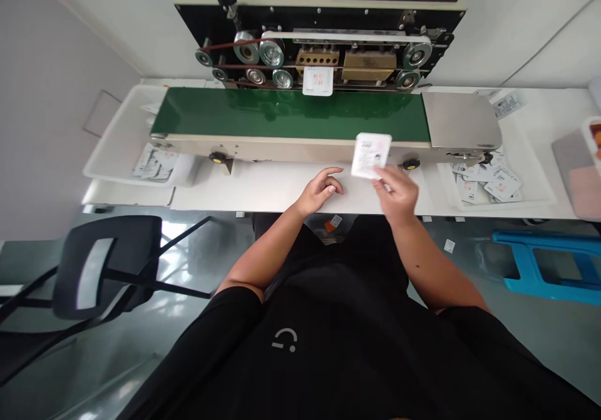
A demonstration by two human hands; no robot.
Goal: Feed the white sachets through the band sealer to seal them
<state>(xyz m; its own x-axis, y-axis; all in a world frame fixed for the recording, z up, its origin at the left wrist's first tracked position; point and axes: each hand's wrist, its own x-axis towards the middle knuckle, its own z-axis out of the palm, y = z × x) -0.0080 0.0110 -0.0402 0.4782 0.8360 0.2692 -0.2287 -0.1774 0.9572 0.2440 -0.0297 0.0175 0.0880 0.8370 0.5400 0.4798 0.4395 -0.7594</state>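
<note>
Between the thumb and fingers of my right hand (397,193) is a small white printed packet (370,156), held upright in front of the machine's edge. My left hand (323,191) hovers over the white table, fingers loosely curled and apart, with nothing in it. Ahead is a band sealing machine (300,16) with belts, wheels and brass blocks. Another white packet (318,81) hangs from its belts above the green conveyor (225,114).
On the right, a white tray (533,202) holds several packets; a white bin (106,157) on the left holds more. A black chair (110,263) stands at left, a blue stool (539,263) at right. A packet (449,245) lies on the floor.
</note>
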